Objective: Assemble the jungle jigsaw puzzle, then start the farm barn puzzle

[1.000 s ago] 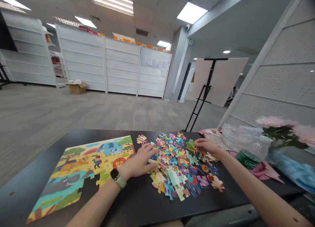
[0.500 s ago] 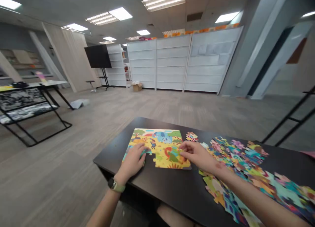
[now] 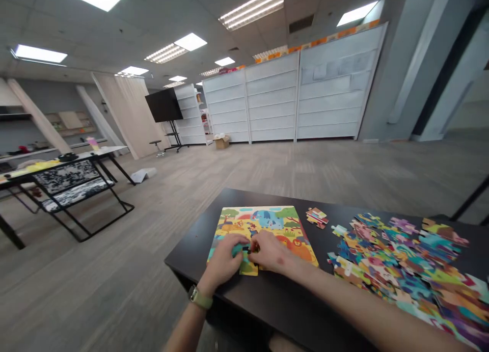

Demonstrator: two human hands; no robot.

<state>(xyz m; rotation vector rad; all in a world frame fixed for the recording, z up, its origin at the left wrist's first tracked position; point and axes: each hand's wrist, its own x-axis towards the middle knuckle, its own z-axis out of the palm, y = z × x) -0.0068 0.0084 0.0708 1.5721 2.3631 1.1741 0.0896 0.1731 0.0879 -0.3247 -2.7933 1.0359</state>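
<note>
A nearly whole jigsaw puzzle (image 3: 229, 214), with a blue elephant, trees and an orange lion on yellow ground, lies flat on the black table (image 3: 198, 240). At its lower edge, a yellow-green puzzle piece (image 3: 249, 269) sits between my hands, sticking out slightly past the border. My left hand (image 3: 226, 258) wears a watch at the wrist; its thumb and fingers close on the piece's left side. Curled fingers of my right hand (image 3: 268, 251) pinch the piece at its upper right. A small dark gap shows between the fingertips, and the exact contact is partly hidden.
Joined puzzle pieces (image 3: 317, 217) lie just right of the puzzle. A broad heap of loose colourful pieces (image 3: 397, 265) spreads over the table's right side, partly beneath my right forearm. Beyond the table are a patterned chair (image 3: 72, 184) and a cardboard box (image 3: 221, 141).
My right hand has moved left from the puzzle's lion area to the lower-edge gap, beside my left hand. A yellow-green piece now shows there. The camera view has turned slightly left.
</note>
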